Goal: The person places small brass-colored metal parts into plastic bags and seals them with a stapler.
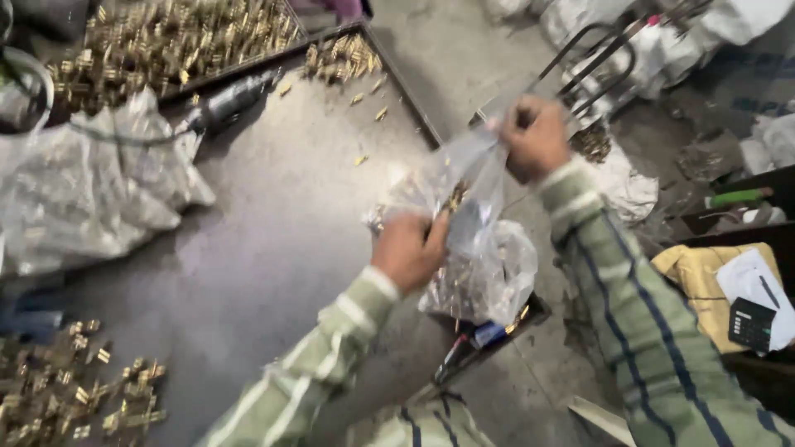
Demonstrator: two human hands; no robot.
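I am gripping one clear plastic bag of brass parts [484,273]: left hand [408,251] clenching its middle, right hand [534,136] fisting its top.

A clear plastic bag [480,248], crumpled and holding small brass-coloured parts, hangs upright above the near right corner of the grey surface [273,232], its neck stretched taut and its bulging bottom drooping.

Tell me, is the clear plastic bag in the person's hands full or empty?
Partly full. The clear plastic bag bulges with small brass-coloured pieces at the bottom, while the right hand and left hand grip its slack upper part.
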